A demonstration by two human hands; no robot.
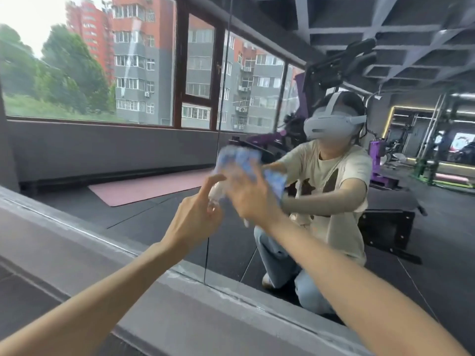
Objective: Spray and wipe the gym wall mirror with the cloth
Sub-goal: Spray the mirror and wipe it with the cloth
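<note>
Cloth (239,156) under R hand (253,199) fingers (257,179), on mirror (154,222); L hand (198,217) grips bottle (214,196).

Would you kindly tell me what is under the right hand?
A blurred blue cloth lies under the right hand at the mirror; the glass behind it is covered.

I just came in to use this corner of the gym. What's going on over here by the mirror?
A person kneels in front of the wall mirror, cleaning it. Their right hand presses a blue cloth against the glass; both are motion-blurred, so a wipe seems under way. Their left hand holds what looks like a small clear spray bottle just beside it, index finger raised.
</note>
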